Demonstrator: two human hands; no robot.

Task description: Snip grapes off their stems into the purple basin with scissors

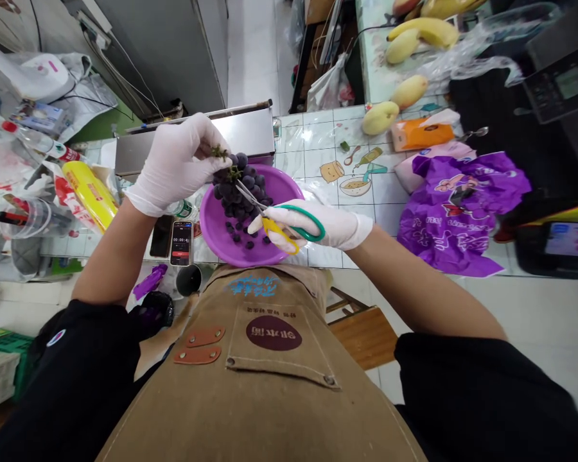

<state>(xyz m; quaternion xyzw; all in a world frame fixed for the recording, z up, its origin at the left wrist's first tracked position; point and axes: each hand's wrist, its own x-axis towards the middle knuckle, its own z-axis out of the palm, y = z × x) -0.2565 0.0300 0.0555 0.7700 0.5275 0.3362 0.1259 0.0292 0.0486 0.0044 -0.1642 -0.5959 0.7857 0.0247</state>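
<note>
While the left hand (185,160) pinches the stem (234,172) of the grapes (255,183) over the basin (289,183), the right hand (334,224) grips the scissors (271,226) by the handles. Blades (249,196) slant forward-left to the stem; contact is unclear. The left hand is nearer, wrist bent inward; the right forearm (419,282) lies diagonally.

Bright, even light (glare on the tablecloth (313,151)), wide-angle edge distortion.
</note>
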